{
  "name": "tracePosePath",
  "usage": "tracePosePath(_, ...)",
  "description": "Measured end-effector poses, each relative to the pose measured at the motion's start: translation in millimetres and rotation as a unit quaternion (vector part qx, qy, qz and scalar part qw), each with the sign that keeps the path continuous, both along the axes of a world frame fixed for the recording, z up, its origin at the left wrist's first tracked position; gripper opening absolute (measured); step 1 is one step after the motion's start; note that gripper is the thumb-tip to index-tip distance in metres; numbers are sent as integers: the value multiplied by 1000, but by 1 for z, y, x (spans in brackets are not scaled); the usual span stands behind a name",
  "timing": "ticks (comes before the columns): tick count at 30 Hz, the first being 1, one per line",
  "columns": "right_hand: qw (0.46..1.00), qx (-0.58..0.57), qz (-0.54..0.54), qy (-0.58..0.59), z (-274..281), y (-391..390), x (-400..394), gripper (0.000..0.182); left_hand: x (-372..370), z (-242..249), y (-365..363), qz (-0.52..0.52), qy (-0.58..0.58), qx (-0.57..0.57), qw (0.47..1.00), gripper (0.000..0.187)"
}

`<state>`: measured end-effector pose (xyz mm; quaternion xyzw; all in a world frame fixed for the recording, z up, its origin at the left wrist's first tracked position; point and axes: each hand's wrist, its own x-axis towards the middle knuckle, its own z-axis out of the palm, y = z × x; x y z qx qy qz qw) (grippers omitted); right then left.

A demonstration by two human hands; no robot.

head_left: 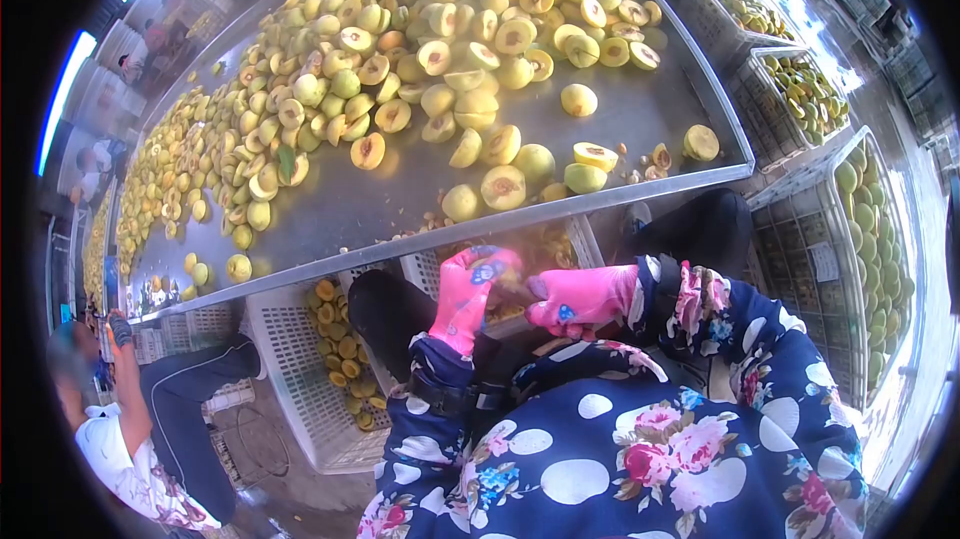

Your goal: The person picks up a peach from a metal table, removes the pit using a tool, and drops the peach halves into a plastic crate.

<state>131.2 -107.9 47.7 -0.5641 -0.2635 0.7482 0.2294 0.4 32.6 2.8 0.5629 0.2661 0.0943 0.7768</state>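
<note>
My left hand [467, 297], in a pink patterned glove, is curled round a blurred yellowish piece of fruit [511, 282] just below the table's near edge. Facing it, my right hand [582, 300], in a matching glove, is closed with the thumb side toward the fruit. Whatever its fingers hold is hidden. Close in front of my hands, on the metal table, lie cut stone-fruit halves [502, 187], yellow-green with brown centres. Beneath my hands a crate [583, 242] with fruit pieces shows in part.
A large heap of halved fruit [330, 89] covers much of the rimmed metal table [330, 224]. A white crate [285, 359] with fruit halves stands at lower left. Filled crates [822, 264] line the right. Another person [130, 409] sits at the left by the table.
</note>
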Motion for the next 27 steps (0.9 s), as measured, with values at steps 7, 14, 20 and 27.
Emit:
tracePosePath(7,987,73,-58,134,14,1,-5,28,2,1,-7,112,-28,-85,990,13)
tracePosePath(14,960,79,-135,231,12,2,-18,28,7,9,-16,212,-100,-173,957,15)
tracePosePath(20,929,79,-220,288,-2,8,-38,29,14,4,-22,302,-159,-198,919,19)
tracePosePath(27,968,174,-168,-70,-2,12,-52,18,9,25,-26,388,-71,-143,908,24)
